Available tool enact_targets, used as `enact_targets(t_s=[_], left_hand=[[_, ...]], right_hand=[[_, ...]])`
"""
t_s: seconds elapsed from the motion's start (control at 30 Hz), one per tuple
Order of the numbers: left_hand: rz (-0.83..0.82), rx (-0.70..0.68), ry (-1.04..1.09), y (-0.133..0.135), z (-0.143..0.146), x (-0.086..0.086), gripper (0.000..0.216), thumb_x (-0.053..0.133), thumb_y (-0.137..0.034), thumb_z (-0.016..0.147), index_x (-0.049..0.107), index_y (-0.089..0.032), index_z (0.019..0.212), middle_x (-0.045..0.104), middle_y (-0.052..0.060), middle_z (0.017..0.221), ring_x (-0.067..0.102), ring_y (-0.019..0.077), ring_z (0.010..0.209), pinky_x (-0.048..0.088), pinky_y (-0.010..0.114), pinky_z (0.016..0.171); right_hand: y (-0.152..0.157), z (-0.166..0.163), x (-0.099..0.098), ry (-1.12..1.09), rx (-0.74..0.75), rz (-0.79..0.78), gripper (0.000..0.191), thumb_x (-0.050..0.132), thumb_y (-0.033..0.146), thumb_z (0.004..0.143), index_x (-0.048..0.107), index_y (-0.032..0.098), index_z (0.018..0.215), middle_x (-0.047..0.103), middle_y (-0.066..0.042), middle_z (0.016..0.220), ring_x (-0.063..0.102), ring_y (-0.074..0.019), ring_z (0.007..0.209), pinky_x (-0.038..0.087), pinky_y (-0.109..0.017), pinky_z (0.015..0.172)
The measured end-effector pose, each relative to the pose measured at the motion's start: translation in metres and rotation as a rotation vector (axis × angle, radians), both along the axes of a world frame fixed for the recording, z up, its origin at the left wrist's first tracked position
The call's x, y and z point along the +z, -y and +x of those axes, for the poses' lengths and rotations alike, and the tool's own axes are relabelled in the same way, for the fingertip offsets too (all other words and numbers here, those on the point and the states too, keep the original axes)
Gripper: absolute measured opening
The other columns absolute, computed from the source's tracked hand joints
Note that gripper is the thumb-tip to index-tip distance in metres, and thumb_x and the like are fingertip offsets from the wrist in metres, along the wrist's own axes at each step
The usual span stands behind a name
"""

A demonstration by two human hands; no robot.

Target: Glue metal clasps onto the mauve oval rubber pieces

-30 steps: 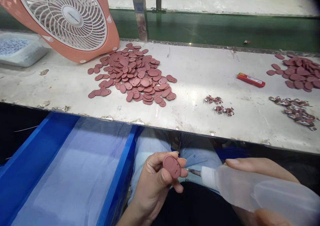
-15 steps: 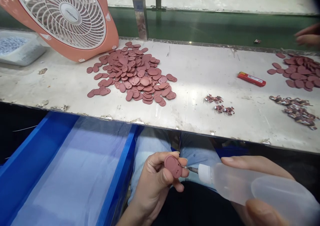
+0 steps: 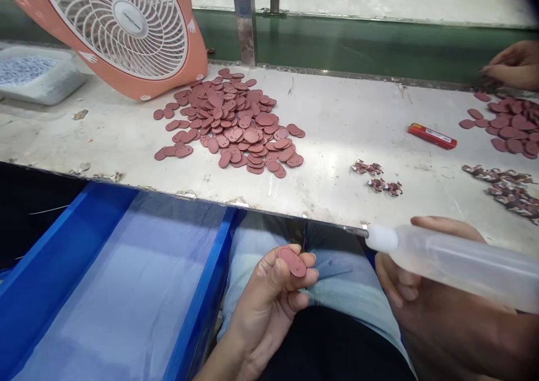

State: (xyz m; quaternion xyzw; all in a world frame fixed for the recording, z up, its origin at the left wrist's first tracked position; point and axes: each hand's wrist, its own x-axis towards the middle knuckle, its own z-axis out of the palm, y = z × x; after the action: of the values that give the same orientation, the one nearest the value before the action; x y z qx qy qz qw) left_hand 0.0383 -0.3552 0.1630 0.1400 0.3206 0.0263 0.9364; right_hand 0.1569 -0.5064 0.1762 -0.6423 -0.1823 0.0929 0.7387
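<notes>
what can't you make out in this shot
Head view only:
- squeeze bottle: its rear end is cut off by the right edge; contents unclear.
- right hand: partly hidden behind the bottle.
- white tray: cut by the left edge, contents too small.
- small dark bits: too small to identify.
- co-worker's hand: cut by the edge.

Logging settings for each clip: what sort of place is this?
Probably a small factory assembly line: a worn workbench heaped with identical reddish-brown oval parts, a green conveyor belt behind, and a co-worker's hand at another pile.
</notes>
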Motion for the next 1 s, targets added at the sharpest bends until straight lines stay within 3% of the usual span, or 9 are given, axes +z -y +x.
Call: enact_targets(t_s=[0.13,0.27,0.37,0.5,0.57,0.67,0.73,0.87,1.0], left_hand=[[-0.007,0.016,0.004,-0.001,-0.001,-0.003,0.026,0.089,-0.035,0.068,0.078,-0.020,0.088,0.081,0.002,0.088,0.076,0.0105,0.075,0.056,0.011,0.057],[0.049,0.060,0.030,0.000,-0.001,0.002,0.027,0.090,-0.033,0.067,0.078,-0.021,0.088,0.082,0.002,0.090,0.077,0.0113,0.076,0.057,0.011,0.058],[0.104,0.081,0.075,0.000,-0.002,0.007,0.026,0.090,-0.029,0.067,0.078,-0.021,0.089,0.082,0.002,0.092,0.077,0.0122,0.079,0.058,0.013,0.060],[0.098,0.097,0.070,0.001,-0.003,0.011,0.026,0.089,-0.030,0.067,0.078,-0.020,0.089,0.082,0.002,0.091,0.077,0.0120,0.078,0.058,0.013,0.060],[0.075,0.108,0.039,0.001,-0.003,0.012,0.027,0.089,-0.031,0.067,0.078,-0.019,0.088,0.082,0.002,0.089,0.077,0.0114,0.076,0.058,0.012,0.059],[0.040,0.111,0.014,0.000,-0.003,0.011,0.026,0.090,-0.031,0.066,0.078,-0.019,0.087,0.082,0.002,0.090,0.077,0.0114,0.076,0.058,0.012,0.059],[0.021,0.112,0.008,0.000,-0.002,0.007,0.026,0.089,-0.032,0.067,0.078,-0.020,0.087,0.082,0.002,0.092,0.077,0.0115,0.077,0.058,0.012,0.059],[0.002,0.129,0.058,0.001,0.000,0.000,0.026,0.090,-0.030,0.068,0.078,-0.019,0.088,0.081,0.001,0.085,0.076,0.0100,0.075,0.058,0.012,0.063],[0.026,0.139,0.092,0.003,0.002,0.000,0.025,0.089,-0.029,0.069,0.079,-0.019,0.089,0.081,0.002,0.091,0.074,0.0089,0.078,0.059,0.014,0.070]], right_hand=[[-0.010,0.013,0.004,-0.221,0.086,0.192,0.050,0.053,0.062,0.087,0.072,0.026,0.116,0.067,-0.008,0.073,0.063,-0.0237,0.059,0.052,-0.038,0.049],[-0.029,0.020,-0.004,-0.149,0.116,0.040,0.043,0.069,0.031,0.083,0.064,0.031,0.125,0.072,-0.005,0.112,0.070,-0.0249,0.098,0.059,-0.041,0.086],[-0.051,0.028,-0.012,0.056,0.106,-0.163,0.038,0.071,0.029,0.086,0.058,0.030,0.122,0.069,-0.004,0.121,0.064,-0.0256,0.117,0.054,-0.042,0.094],[-0.076,0.049,-0.021,0.336,0.134,-0.480,0.034,0.073,0.030,0.083,0.058,0.023,0.113,0.070,-0.007,0.113,0.067,-0.0289,0.102,0.053,-0.047,0.088],[-0.081,0.055,-0.022,0.376,0.141,-0.540,0.038,0.074,0.029,0.082,0.059,0.019,0.116,0.071,-0.010,0.105,0.067,-0.0314,0.095,0.052,-0.051,0.085],[-0.076,0.048,-0.020,0.461,0.068,-0.542,0.061,0.073,0.032,0.084,0.048,0.020,0.138,0.060,-0.014,0.133,0.057,-0.0360,0.119,0.045,-0.058,0.100],[-0.065,0.033,-0.016,0.609,-0.004,-0.429,0.061,0.069,0.027,0.088,0.044,0.024,0.144,0.052,-0.011,0.141,0.050,-0.0325,0.128,0.041,-0.054,0.106],[-0.044,-0.001,-0.007,1.016,0.090,-0.299,0.029,0.062,0.011,0.091,0.068,0.023,0.116,0.060,-0.006,0.109,0.054,-0.0235,0.109,0.049,-0.039,0.097],[-0.041,-0.015,-0.009,1.066,0.063,-0.311,0.021,0.065,0.006,0.090,0.072,0.023,0.100,0.057,-0.004,0.090,0.051,-0.0209,0.096,0.054,-0.032,0.083]])
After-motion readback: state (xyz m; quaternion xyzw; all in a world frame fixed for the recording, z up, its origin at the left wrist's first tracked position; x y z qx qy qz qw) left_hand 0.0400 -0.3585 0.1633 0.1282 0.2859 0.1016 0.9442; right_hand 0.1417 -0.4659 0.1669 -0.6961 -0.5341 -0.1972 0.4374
